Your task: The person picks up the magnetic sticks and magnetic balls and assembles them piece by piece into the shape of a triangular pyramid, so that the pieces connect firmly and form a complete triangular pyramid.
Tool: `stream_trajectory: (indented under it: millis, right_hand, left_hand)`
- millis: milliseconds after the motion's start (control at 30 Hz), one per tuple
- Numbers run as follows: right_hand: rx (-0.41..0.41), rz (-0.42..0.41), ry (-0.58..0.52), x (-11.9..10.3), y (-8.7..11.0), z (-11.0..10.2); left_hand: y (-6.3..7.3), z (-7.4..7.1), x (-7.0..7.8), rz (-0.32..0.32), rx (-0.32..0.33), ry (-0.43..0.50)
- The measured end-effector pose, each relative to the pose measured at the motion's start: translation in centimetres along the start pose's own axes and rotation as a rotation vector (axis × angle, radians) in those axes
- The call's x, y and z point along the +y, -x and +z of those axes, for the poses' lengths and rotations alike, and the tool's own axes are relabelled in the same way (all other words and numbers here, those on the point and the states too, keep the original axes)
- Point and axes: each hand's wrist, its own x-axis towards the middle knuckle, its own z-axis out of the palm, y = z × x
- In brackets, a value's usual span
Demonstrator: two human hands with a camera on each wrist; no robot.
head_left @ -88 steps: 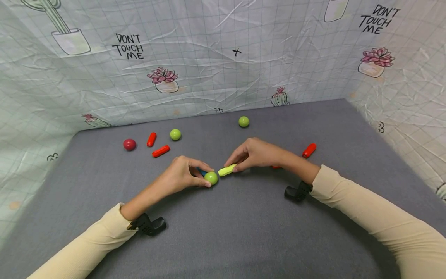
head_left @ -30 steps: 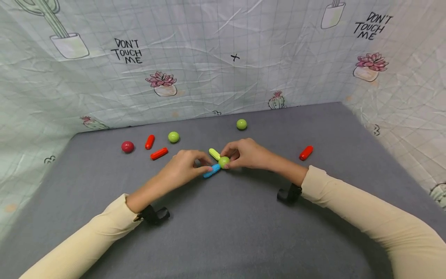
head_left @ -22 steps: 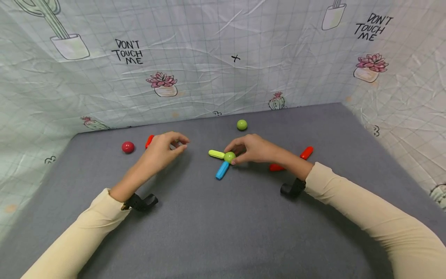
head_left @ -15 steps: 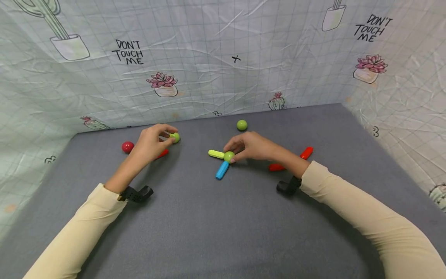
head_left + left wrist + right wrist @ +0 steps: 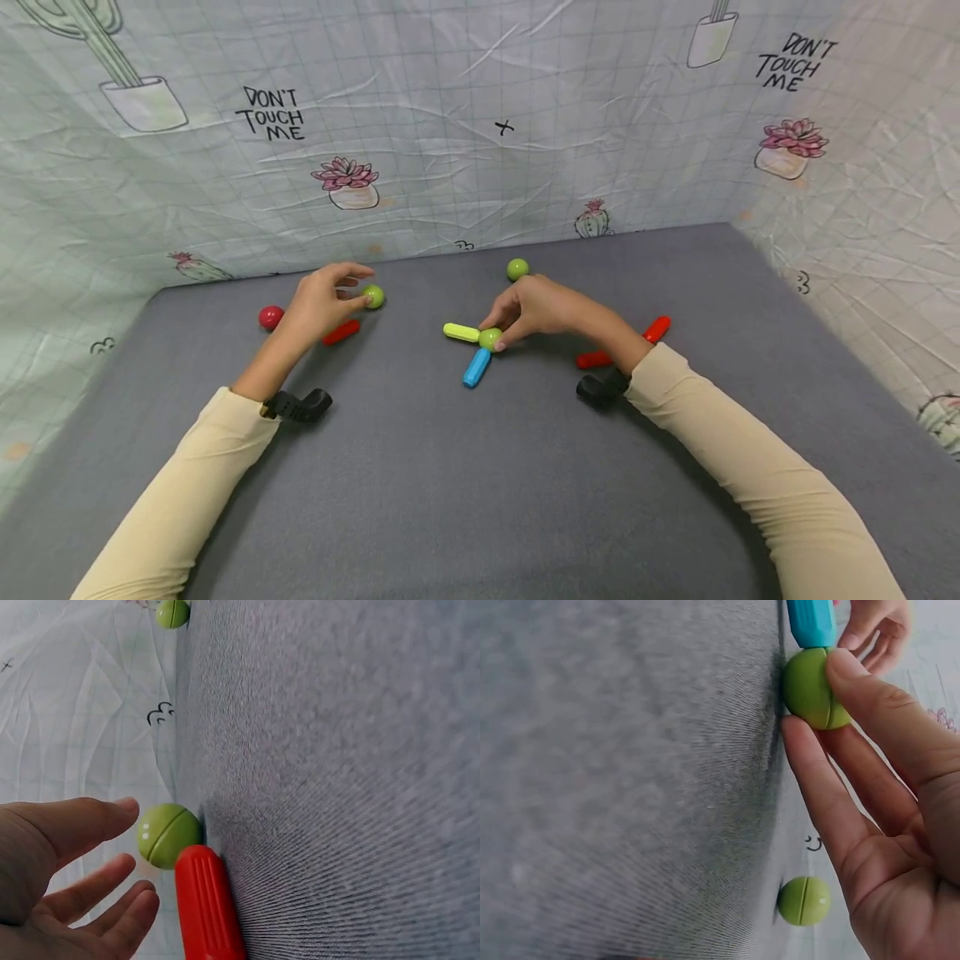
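Observation:
My right hand [image 5: 542, 308] pinches a glossy green ball [image 5: 491, 339] between thumb and fingertips; a seam runs round it in the right wrist view. A yellow stick [image 5: 461, 332] and a blue stick [image 5: 477, 367] meet the ball end-on, pointing left and toward the near side. At the back left, my left hand [image 5: 321, 304] hovers beside a second green ball [image 5: 373, 296]. Its thumb and fingers are spread, with a gap to that ball [image 5: 169, 835] in the left wrist view. A red stick [image 5: 341, 332] lies just below this hand.
A dark red ball [image 5: 271, 317] lies left of the left hand. Another green ball [image 5: 517, 269] sits near the back cloth wall [image 5: 450, 167]. Two more red sticks lie by the right forearm, one lower [image 5: 595, 360] and one farther right [image 5: 657, 329]. Grey cloth covers the table [image 5: 420, 483].
My left hand has left the blue stick and moved back and left to the second green ball. The right hand earlier held the yellow stick and now grips the ball joining both sticks.

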Motion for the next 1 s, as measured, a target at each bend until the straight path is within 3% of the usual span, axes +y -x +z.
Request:
stream_trajectory:
  millis: [433, 667, 1000]
  right_hand:
    - [-0.058, 0.008, -0.001, -0.3, -0.5, -0.5]
    - [-0.06, 0.033, -0.014, -0.4, -0.5, -0.4]
    - [-0.047, 0.021, -0.027, -0.3, -0.4, -0.3]
  left_hand:
    - [-1.0, 0.0, -1.0, -0.081, -0.081, 0.038]
    - [-1.2, 0.4, -1.3, -0.073, -0.101, 0.041]
    - [-1.4, 0.7, -1.5, -0.085, -0.054, 0.022]
